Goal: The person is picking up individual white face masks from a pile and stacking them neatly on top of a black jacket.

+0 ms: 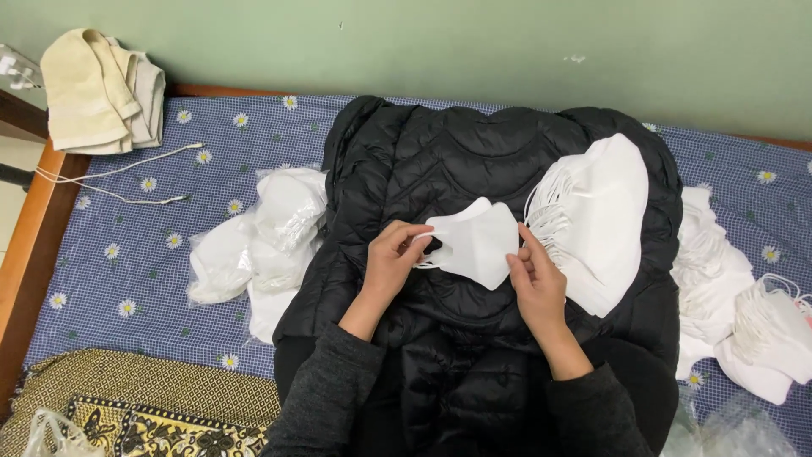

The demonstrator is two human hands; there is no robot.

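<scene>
Here, two hands meet over one white face mask (475, 241), which is held flat above a black quilted jacket (474, 161) spread across the person's lap. The left hand (391, 258) pinches the mask's left edge, thumb and fingers closed on it near the ear loop. The right hand (534, 283) grips the right edge, fingers curled and closed on the fabric. Both forearms wear dark grey sleeves.

Just right of the held mask, one fanned stack of white masks (596, 220) lies on the jacket, its loops bunched toward the left; the single masks in it are too tightly packed to count. The right hand's fingertips are just beside this stack.

On the blue daisy-print bedsheet (127, 254), left of the jacket, lies a heap of clear plastic packets of masks (258, 241); about three packets can be made out. On the right side are two more loose piles of white masks (744, 313), one against the jacket and one near the frame's edge.

At the top left corner one folded cream towel (97, 89) rests on the bed's wooden frame (34, 228), and one white cord (118, 182) trails across the sheet below it. One yellow-and-black patterned cloth (144, 402) lies at the bottom left, with a crumpled clear bag (55, 436) on it.
</scene>
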